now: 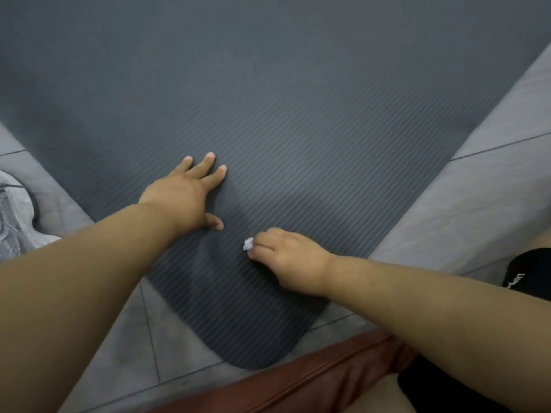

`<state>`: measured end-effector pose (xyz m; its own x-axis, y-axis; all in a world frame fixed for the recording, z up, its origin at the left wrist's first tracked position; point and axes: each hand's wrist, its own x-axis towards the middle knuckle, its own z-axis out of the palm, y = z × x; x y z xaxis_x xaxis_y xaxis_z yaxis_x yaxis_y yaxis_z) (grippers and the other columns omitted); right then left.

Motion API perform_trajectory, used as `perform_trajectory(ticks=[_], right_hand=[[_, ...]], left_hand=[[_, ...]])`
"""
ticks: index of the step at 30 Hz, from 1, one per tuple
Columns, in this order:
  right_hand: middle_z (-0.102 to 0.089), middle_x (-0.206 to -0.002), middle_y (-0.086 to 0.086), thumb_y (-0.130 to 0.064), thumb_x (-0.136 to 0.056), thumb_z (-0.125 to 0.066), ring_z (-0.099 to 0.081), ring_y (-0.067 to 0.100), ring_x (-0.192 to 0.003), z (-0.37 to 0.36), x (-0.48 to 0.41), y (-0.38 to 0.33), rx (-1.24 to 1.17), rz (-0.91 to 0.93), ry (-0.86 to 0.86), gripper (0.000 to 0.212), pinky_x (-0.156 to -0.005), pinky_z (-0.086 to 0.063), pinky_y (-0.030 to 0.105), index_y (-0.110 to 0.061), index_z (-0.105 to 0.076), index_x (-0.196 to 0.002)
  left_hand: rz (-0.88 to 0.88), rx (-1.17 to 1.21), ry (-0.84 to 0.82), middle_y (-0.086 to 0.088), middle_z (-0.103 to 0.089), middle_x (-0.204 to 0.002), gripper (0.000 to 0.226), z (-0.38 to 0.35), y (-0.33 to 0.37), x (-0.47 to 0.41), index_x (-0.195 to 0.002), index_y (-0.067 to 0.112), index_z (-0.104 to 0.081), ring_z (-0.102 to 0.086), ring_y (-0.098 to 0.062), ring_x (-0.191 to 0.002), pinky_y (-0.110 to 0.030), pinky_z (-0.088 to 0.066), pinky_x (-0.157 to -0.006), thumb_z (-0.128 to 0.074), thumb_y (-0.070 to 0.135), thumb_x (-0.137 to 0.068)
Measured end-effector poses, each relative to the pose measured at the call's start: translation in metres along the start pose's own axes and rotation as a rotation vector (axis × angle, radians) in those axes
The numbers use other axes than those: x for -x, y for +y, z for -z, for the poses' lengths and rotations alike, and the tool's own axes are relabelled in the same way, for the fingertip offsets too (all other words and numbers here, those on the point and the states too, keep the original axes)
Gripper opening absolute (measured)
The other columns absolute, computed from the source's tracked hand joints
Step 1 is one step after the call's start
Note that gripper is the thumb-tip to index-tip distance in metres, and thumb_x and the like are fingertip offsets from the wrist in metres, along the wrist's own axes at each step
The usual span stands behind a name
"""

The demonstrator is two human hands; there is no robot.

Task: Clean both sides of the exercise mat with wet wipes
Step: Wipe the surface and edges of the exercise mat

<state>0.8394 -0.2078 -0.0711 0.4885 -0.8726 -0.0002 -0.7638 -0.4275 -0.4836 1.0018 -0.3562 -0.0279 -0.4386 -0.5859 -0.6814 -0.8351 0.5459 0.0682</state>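
A dark grey ribbed foam exercise mat (pixel 298 129) lies flat on a pale grey tiled floor (pixel 477 204). Its rounded near corner sits at the lower centre of the frame, and the rest of it widens to fill the upper half.

The person's left hand (pixel 185 195) is just left of centre. It lies palm down on the mat with the fingers straight and spread and the thumb out to the side, holding nothing. It is probably placed there to pin the light foam so it does not slide or wrinkle under the wiping, and perhaps to take some body weight.

Just beside it, lower and to the right, the right hand (pixel 292 260) is curled tightly round a small crumpled white wet wipe (pixel 248 244). Only a bit of the wipe shows past the fingertips, where it is pressed to the ribbed surface. Bunching it this way likely lets the fingers bear down into the grooves.

The wiping appears to be on the near end of the upward-facing side. Whether the far stretch is done cannot be told, and there is no sign of which face this is.

What looks like a grey and white mesh shoe (pixel 15 216) sits at the left edge. A reddish-brown leather-like surface (pixel 313 380) crosses the bottom, and a black garment with white lettering (pixel 527 272) shows at the right.
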Motion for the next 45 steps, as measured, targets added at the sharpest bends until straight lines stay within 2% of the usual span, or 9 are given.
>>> perform_trajectory(ticks=[3,9,17,24,27,33,37,41,45], right_hand=[[-0.068,-0.088,0.016,-0.014,-0.096,-0.034,-0.065,0.031,-0.072,0.008,-0.005,0.023,0.078,0.009,0.078,0.038,-0.065,-0.055,0.032,0.002,-0.069,-0.092],[-0.062,-0.105,0.02,0.008,-0.083,-0.052,-0.059,0.037,-0.1,0.041,-0.008,0.092,0.135,-0.775,0.356,0.025,-0.087,-0.043,0.033,0.003,-0.064,-0.104],[-0.067,-0.089,0.017,-0.018,-0.097,-0.034,-0.064,0.032,-0.073,0.009,-0.02,0.018,0.038,0.112,-0.057,0.04,-0.065,-0.056,0.035,0.001,-0.068,-0.096],[-0.062,-0.098,0.024,0.003,-0.085,-0.05,-0.06,0.039,-0.094,0.055,-0.038,0.123,0.176,-0.797,0.421,0.021,-0.083,-0.048,0.039,0.005,-0.065,-0.1],[-0.065,-0.089,0.02,-0.002,-0.081,-0.045,-0.064,0.035,-0.081,0.024,-0.049,0.076,0.172,-0.532,0.434,0.025,-0.076,-0.049,0.039,0.003,-0.067,-0.093],[-0.069,-0.095,0.017,-0.017,-0.095,-0.04,-0.064,0.03,-0.082,0.008,-0.046,0.024,0.03,0.15,-0.011,0.035,-0.078,-0.051,0.035,0.002,-0.069,-0.095],[-0.067,-0.094,0.018,-0.002,-0.085,-0.053,-0.066,0.034,-0.087,0.051,-0.056,0.11,0.097,-0.53,0.479,0.019,-0.084,-0.045,0.028,0.001,-0.069,-0.093],[-0.062,-0.115,0.015,-0.002,-0.089,-0.05,-0.059,0.027,-0.107,0.055,-0.076,0.108,0.022,-1.038,0.55,0.024,-0.093,-0.04,0.022,-0.001,-0.066,-0.108],[-0.068,-0.095,0.017,0.0,-0.079,-0.062,-0.066,0.032,-0.084,0.003,-0.086,0.024,0.025,-0.285,0.273,0.022,-0.076,-0.055,0.033,-0.001,-0.069,-0.1]], left_hand=[[-0.003,0.007,0.008,0.015,0.019,-0.155,0.102,0.001,-0.001,0.0,-0.149,0.036,0.006,0.009,-0.016,-0.145,-0.047,-0.026,-0.113,-0.063,0.059,-0.077],[-0.021,0.058,0.049,0.018,0.013,-0.156,0.104,0.0,-0.004,0.0,-0.148,0.039,0.001,0.004,-0.013,-0.145,-0.046,-0.03,-0.111,-0.068,0.058,-0.073],[-0.054,0.025,0.172,0.014,0.001,-0.157,0.101,0.009,-0.04,-0.001,-0.149,0.037,-0.013,-0.006,-0.018,-0.144,-0.042,-0.02,-0.116,-0.07,0.059,-0.069],[-0.015,0.043,0.044,0.016,0.017,-0.155,0.099,0.009,-0.043,-0.009,-0.149,0.037,0.0,0.013,-0.022,-0.145,-0.043,-0.008,-0.117,-0.062,0.062,-0.075],[-0.014,0.033,0.028,0.016,0.02,-0.154,0.099,0.008,-0.045,-0.011,-0.149,0.038,0.002,0.014,-0.023,-0.144,-0.043,-0.008,-0.118,-0.061,0.063,-0.076],[-0.02,0.025,0.036,0.014,0.019,-0.155,0.1,0.006,-0.045,-0.01,-0.149,0.036,0.002,0.012,-0.023,-0.145,-0.042,-0.008,-0.117,-0.059,0.064,-0.076],[-0.032,0.035,0.067,0.015,0.018,-0.155,0.098,0.007,-0.045,-0.007,-0.149,0.036,0.002,0.011,-0.022,-0.145,-0.04,-0.009,-0.117,-0.059,0.064,-0.077],[-0.056,0.055,0.071,0.021,0.014,-0.154,0.097,0.012,-0.051,-0.008,-0.148,0.042,-0.001,0.005,-0.017,-0.146,-0.04,-0.022,-0.114,-0.06,0.067,-0.074],[-0.096,0.029,0.162,0.021,-0.003,-0.156,0.089,0.025,-0.075,-0.012,-0.147,0.039,-0.018,-0.015,-0.012,-0.144,-0.037,-0.028,-0.112,-0.066,0.059,-0.075]])
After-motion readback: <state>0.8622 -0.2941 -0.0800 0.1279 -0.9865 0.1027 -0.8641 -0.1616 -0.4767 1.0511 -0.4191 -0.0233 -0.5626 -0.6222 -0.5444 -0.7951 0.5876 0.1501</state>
